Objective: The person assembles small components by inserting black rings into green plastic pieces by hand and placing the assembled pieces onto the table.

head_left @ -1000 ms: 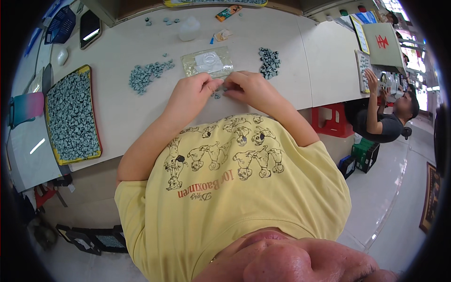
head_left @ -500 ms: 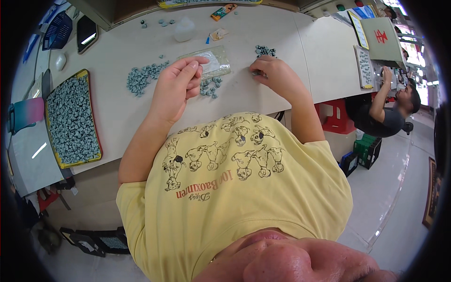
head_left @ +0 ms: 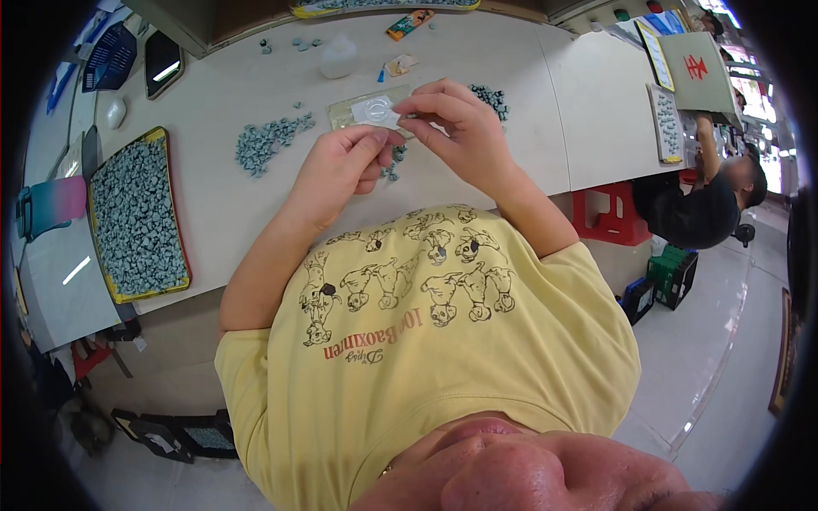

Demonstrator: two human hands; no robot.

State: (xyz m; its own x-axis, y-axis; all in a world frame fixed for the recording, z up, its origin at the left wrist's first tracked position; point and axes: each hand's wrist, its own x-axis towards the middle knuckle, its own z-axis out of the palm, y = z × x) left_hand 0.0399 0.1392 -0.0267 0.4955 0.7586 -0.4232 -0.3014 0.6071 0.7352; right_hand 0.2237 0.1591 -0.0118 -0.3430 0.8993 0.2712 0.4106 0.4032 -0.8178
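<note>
My left hand (head_left: pixel 348 162) is closed in a pinch, thumb against the forefinger; whatever sits between its fingertips is too small to make out. Close beside it, my right hand (head_left: pixel 456 128) pinches a small grey-green stone (head_left: pixel 411 116), mostly covered by the fingers. Both hands hover over a pale greenish flat pad (head_left: pixel 343 115) with a white sheet (head_left: pixel 368 108) on it. A few stones (head_left: pixel 397 157) lie partly hidden beneath my hands. To the left spreads a larger loose heap of grey-green stones (head_left: pixel 264 146). Past my right hand is a smaller, darker heap (head_left: pixel 492 100).
A yellow-rimmed tray (head_left: pixel 182 238) full of stones lies at the left. Toward the back are a phone (head_left: pixel 164 65), a blue basket (head_left: pixel 109 58), a translucent white lump (head_left: pixel 339 58) and an orange packet (head_left: pixel 410 25). At right, another person (head_left: pixel 694 204) works near a red stool (head_left: pixel 609 213).
My right hand has left the dark heap and moved left, up to my left hand over the pad. My left hand has shifted slightly right and down. The co-worker has turned and shifted.
</note>
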